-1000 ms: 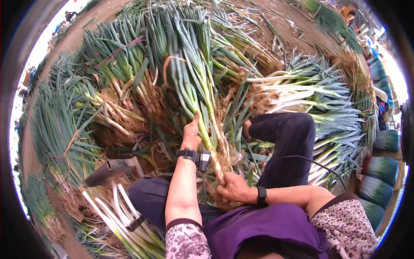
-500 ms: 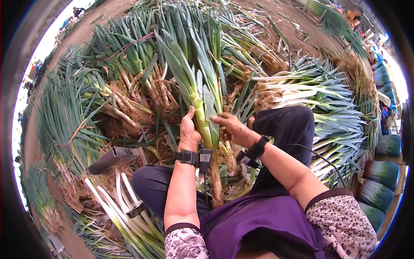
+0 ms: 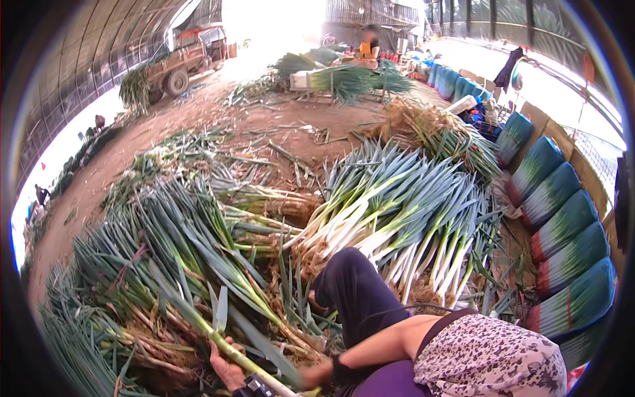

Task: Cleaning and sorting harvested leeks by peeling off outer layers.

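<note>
Near the lower edge, my left hand (image 3: 228, 365) is closed around the stalk of a large green onion (image 3: 254, 368). Its green leaves stretch up and to the left, and its lower end slants down to the right, out of the picture. A loose leaf (image 3: 264, 337) hangs along the stalk toward my right hand (image 3: 317, 374). That hand is low and smeared, beside the stalk, so its fingers cannot be made out. Untrimmed green onions with dirty roots (image 3: 159, 334) lie in a heap around my left hand.
Cleaned white-stemmed green onions (image 3: 397, 218) lie beyond my bent knee (image 3: 357, 291). Wrapped bundles (image 3: 572, 298) line the right side. Farther off are a loaded cart (image 3: 178, 66), a low stand with onions (image 3: 331, 79) and a person (image 3: 369, 47).
My view has tilted up and turned right, so both hands now sit at the lower edge. The onion stays in my left hand, and my right hand has moved down along its stalk.
</note>
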Motion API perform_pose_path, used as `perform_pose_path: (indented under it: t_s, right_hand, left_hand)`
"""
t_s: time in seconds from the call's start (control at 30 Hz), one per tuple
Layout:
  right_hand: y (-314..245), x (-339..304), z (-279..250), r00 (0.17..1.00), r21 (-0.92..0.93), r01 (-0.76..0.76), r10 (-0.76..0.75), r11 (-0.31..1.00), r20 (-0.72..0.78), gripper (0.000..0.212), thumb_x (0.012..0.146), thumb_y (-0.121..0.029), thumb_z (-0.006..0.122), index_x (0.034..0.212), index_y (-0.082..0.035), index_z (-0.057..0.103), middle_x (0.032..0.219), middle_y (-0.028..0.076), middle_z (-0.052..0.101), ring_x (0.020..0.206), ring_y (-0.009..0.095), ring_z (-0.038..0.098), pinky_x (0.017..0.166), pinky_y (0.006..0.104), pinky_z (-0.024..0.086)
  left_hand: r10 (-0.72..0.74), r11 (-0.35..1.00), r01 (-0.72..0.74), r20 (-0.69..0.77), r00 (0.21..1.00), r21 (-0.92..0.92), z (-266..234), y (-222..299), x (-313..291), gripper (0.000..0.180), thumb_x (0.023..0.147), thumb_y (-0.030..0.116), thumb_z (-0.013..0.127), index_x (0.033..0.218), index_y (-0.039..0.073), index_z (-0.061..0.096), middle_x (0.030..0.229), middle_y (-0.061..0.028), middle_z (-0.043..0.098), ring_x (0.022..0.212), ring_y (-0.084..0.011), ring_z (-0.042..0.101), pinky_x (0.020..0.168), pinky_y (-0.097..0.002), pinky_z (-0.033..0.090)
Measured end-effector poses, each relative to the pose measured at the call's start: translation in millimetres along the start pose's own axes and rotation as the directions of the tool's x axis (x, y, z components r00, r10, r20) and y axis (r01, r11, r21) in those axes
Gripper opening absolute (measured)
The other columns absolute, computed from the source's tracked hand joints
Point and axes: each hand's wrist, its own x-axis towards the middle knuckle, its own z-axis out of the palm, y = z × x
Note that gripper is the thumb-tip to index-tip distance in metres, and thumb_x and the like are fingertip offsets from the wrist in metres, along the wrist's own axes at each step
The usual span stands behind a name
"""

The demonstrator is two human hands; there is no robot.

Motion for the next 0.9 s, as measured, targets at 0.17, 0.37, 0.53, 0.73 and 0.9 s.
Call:
perform_pose_path:
  t_s: [0.17,0.37,0.53,0.73,0.9]
  right_hand:
    - [-159.1,-57.3,-124.9,0.88,-0.521,-0.15,0.353,0.84,0.317,0.038,0.077,-0.017,0.058,0.111,0.0,0.053,0.097,0.02,0.06,0.088,0.036,0.06,0.073,0.0449,0.049]
    - [-170.6,-71.4,-254.7,0.963,-0.971,-0.237,0.142,0.036,-0.229,0.057,0.07,-0.042,0.07,0.111,-0.003,0.06,0.131,0.015,0.047,0.128,0.037,0.033,0.101,0.0522,0.028]
    - [-164.3,-72.1,-277.0,0.994,-0.604,0.021,-0.08,0.797,-0.07,0.03,0.073,-0.03,0.068,0.055,-0.008,0.062,0.075,0.01,0.065,0.086,0.025,0.062,0.091,0.0481,0.039]
    - [-154.8,47.1,-295.8,0.963,0.211,-0.194,0.227,0.958,-0.143,0.038,0.081,-0.039,0.069,0.085,-0.001,0.064,0.073,0.005,0.06,0.065,0.012,0.055,0.058,0.0286,0.046]
    - [-143.8,108.6,-246.8,0.933,0.595,-0.31,0.357,0.741,0.043,0.054,0.075,-0.042,0.076,0.096,0.005,0.062,0.08,0.004,0.06,0.069,0.011,0.057,0.062,0.027,0.047]
  left_hand:
    - [-0.019,0.991,0.017,-0.015,1.0,-0.136,-17.1,16.8,-11.7,0.031,0.09,0.04,0.056,0.101,0.012,0.059,0.08,-0.0056,0.056,0.061,-0.0189,0.05,0.059,-0.0323,0.045]
    - [-0.131,0.983,0.15,0.165,0.978,-0.108,11.3,13.3,-18.5,0.028,0.089,0.037,0.057,0.104,0.012,0.056,0.084,-0.0073,0.05,0.07,-0.0207,0.049,0.064,-0.0348,0.044]
    - [-0.09,0.984,0.133,0.318,0.944,-0.116,10.3,7.6,-27.5,0.033,0.09,0.035,0.056,0.104,0.005,0.053,0.085,-0.0094,0.049,0.07,-0.0225,0.048,0.064,-0.0356,0.044]
    - [-0.177,0.983,0.183,0.17,0.969,-0.016,63.8,-27.5,1.2,0.028,0.089,0.025,0.058,0.107,0.003,0.054,0.088,-0.0155,0.055,0.073,-0.0272,0.054,0.066,-0.0377,0.048]
    - [-0.119,0.989,0.109,0.112,0.987,0.098,73.4,-38.9,-2.3,0.025,0.088,0.025,0.061,0.105,0.007,0.061,0.083,-0.0088,0.064,0.067,-0.0209,0.063,0.057,-0.0329,0.052]
